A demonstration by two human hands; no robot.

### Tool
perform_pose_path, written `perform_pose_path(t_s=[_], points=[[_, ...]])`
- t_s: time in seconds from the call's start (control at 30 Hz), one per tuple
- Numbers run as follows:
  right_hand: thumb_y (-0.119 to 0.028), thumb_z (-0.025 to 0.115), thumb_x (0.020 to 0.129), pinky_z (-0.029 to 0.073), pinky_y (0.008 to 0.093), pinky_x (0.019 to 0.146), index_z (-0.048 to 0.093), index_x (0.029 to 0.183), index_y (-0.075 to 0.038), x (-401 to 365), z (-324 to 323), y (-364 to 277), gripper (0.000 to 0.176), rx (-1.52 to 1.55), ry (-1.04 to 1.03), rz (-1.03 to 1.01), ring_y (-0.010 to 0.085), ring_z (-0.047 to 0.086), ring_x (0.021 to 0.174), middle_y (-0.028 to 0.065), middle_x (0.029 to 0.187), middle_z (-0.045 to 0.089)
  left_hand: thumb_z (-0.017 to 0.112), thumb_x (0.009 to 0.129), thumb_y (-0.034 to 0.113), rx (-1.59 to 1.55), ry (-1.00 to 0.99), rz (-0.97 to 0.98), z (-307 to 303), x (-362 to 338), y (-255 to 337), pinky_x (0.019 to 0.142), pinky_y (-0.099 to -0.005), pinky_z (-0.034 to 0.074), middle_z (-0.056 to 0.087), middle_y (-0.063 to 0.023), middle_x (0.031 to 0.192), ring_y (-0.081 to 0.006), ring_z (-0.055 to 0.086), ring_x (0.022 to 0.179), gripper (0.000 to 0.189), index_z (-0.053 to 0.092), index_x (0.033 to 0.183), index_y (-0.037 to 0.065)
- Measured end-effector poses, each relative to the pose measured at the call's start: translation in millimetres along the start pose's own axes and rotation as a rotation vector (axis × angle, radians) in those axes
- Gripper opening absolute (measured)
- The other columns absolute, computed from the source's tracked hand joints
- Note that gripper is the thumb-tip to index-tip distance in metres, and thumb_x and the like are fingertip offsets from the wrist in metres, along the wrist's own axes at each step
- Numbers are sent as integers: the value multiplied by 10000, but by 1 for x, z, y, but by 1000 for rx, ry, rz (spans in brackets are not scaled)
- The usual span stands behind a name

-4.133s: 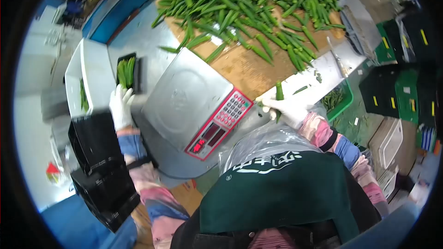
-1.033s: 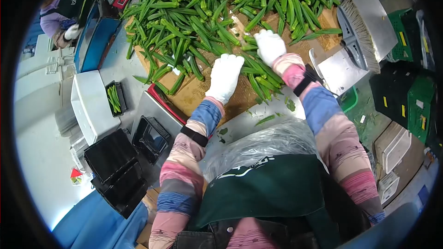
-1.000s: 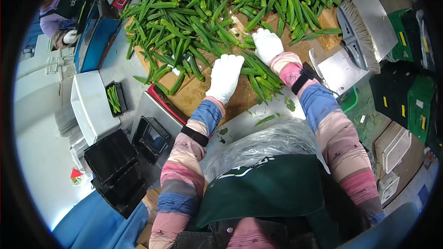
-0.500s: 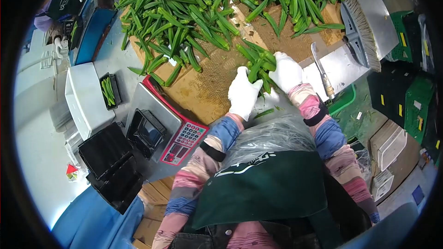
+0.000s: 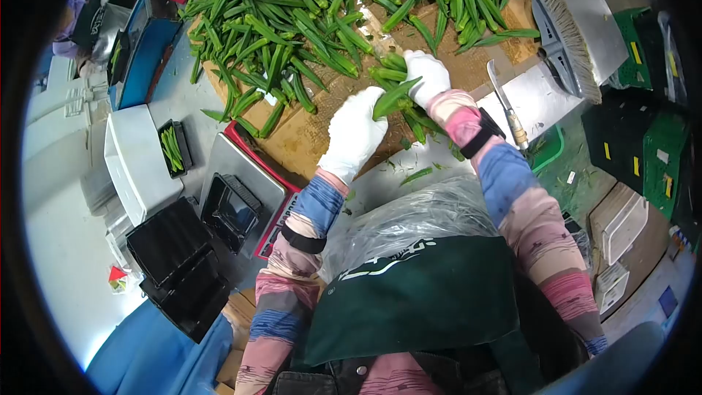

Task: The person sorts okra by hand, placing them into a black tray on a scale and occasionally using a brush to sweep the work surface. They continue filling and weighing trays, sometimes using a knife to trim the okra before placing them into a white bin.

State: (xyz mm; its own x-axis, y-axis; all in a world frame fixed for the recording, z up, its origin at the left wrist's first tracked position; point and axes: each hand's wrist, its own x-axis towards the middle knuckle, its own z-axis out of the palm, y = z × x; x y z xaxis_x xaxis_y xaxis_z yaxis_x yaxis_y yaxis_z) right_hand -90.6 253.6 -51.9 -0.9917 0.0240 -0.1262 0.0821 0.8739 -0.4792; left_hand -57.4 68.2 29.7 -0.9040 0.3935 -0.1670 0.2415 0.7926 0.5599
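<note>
Both my hands wear white gloves. My left hand (image 5: 355, 132) is closed at the fingertips on one end of a green okra pod (image 5: 395, 99). Just beyond it, my right hand (image 5: 426, 75) curls over a small bunch of okra (image 5: 415, 123), whose pods stick out below and to the left of the fingers. A large okra heap (image 5: 285, 22) covers the far part of the brown cardboard (image 5: 300, 139). A loose okra pod (image 5: 417, 175) lies on the metal surface near my apron.
Left of me, a red-edged scale (image 5: 267, 223) carries black trays (image 5: 232, 208). Beside it are a white bin (image 5: 139, 161) and a small tray of okra (image 5: 172, 148). To the right lie a wooden-handled knife (image 5: 508, 106) and a brush (image 5: 567, 44). Another person stands at upper left.
My left hand has moved left and down, drawing apart from the right with an okra pod at its fingertips. The right hand has shifted up and left with the bunch.
</note>
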Motion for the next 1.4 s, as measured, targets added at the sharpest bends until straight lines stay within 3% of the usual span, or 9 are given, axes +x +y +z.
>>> perform_pose_path(t_s=[0.07, 0.17, 0.3, 0.57, 0.77, 0.93, 1.03, 1.3, 1.4], points=[[-261, 772, 716, 530, 472, 866, 631, 1027, -33, 8, -13, -8, 411, 32, -122, 34, 403, 663, 1013, 235, 1097, 682, 683, 785, 77, 3, -153, -148, -2, -3, 2, 792, -432, 544, 695, -97, 1064, -337, 666, 956, 359, 641, 1136, 142], [-245, 717, 758, 534, 462, 868, 626, 1118, -10, 3, -51, 6, 439, 157, -100, 133, 407, 671, 989, 243, 1018, 696, 683, 797, 74, -37, 214, 208, -1, 1, -12, 804, -415, 538, 698, -87, 1050, -325, 662, 958, 379, 642, 1166, 149], [-272, 710, 768, 535, 468, 878, 617, 1083, -23, -46, -93, 16, 412, 191, -122, 258, 400, 679, 992, 253, 1012, 702, 698, 787, 41, 39, 125, 346, -10, 24, -13, 895, -362, 533, 699, -88, 1119, -297, 649, 1096, 386, 681, 1162, 127], [-225, 728, 800, 534, 476, 843, 553, 1152, -50, -84, -23, 25, 431, 121, 0, 263, 393, 679, 973, 222, 1041, 689, 723, 754, 72, 200, 31, 682, 39, 61, -41, 987, -423, 494, 682, -125, 1084, -359, 628, 1057, 399, 648, 1145, 104], [-274, 735, 768, 560, 463, 809, 581, 1237, -6, -76, -62, 42, 561, 110, 42, 309, 400, 703, 873, 251, 901, 710, 751, 749, 88, 118, 272, 345, -3, 33, -41, 832, -429, 534, 667, -131, 1040, -361, 635, 976, 389, 633, 1119, 91], [-253, 758, 764, 553, 461, 765, 582, 1167, -44, -75, -52, 20, 486, 109, 148, 205, 361, 705, 860, 186, 951, 710, 687, 875, 59, -359, 305, -146, -10, 4, -34, 850, -295, 515, 705, -116, 1060, -212, 686, 959, 289, 627, 1158, 61], [-237, 747, 811, 539, 449, 836, 575, 1236, -77, -72, -26, 33, 485, -116, 138, 46, 364, 679, 977, 175, 1087, 678, 687, 874, 51, -332, 311, -92, -6, -1, -46, 857, -293, 513, 703, -90, 1059, -191, 679, 953, 281, 650, 1153, 58], [-253, 806, 746, 544, 415, 866, 575, 1261, -8, -62, -54, 26, 615, 177, -109, 352, 340, 693, 1006, 200, 1077, 707, 686, 777, 70, 165, 172, 545, 45, 51, -54, 877, -421, 526, 686, -120, 1089, -337, 641, 1029, 371, 672, 1143, 127], [-284, 840, 735, 546, 358, 849, 610, 1250, 33, -84, -51, 56, 646, 519, -45, 315, 268, 705, 981, 187, 1057, 718, 694, 791, 66, 317, -41, 369, 37, 56, -43, 885, -421, 521, 685, -141, 1108, -363, 635, 1038, 401, 638, 1186, 105]])
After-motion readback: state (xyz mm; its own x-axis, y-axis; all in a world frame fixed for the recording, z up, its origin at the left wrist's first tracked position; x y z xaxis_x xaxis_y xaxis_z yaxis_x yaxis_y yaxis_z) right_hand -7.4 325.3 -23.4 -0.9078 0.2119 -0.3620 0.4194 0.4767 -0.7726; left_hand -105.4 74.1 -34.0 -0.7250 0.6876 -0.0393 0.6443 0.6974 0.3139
